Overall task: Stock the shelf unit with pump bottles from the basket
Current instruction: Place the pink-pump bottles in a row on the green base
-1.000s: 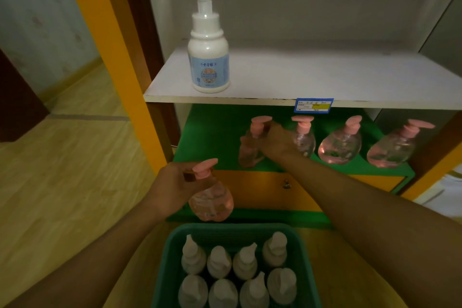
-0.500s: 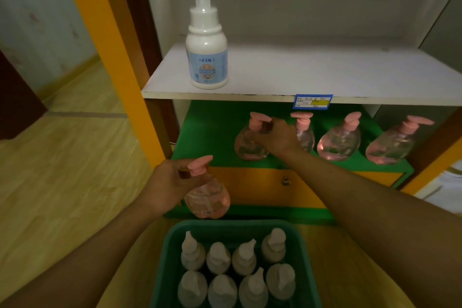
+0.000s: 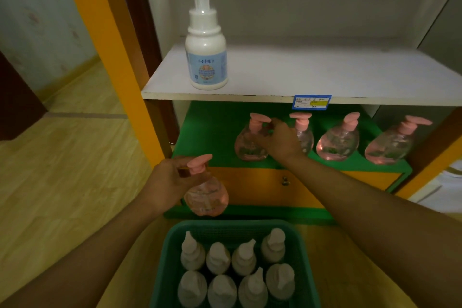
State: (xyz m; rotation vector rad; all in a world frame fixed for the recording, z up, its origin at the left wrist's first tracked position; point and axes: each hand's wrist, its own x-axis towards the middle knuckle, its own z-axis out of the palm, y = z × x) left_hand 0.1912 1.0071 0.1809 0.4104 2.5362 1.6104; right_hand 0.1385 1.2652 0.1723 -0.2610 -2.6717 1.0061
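Note:
My left hand (image 3: pixel 170 180) grips a round pink pump bottle (image 3: pixel 207 195) by its neck, holding it upright in the air between the green basket (image 3: pixel 165 257) and the green lower shelf (image 3: pixel 212 132). My right hand (image 3: pixel 280 142) reaches onto that shelf, fingers on the neck and side of another pink pump bottle (image 3: pixel 246 145) that stands upright there. To its right three more pink bottles (image 3: pixel 337 142) stand in a row. Several pale pump bottles (image 3: pixel 240 265) fill the basket.
A tall white pump bottle (image 3: pixel 206 57) stands at the left of the white upper shelf (image 3: pixel 325 75), which carries a blue price label (image 3: pixel 311 102). An orange post (image 3: pixel 107 57) frames the unit's left side. An orange drawer front with a knob (image 3: pixel 285 180) sits under the green shelf.
The bottle under my right hand went from tilted to standing upright on the green shelf. My left hand with its bottle has barely moved.

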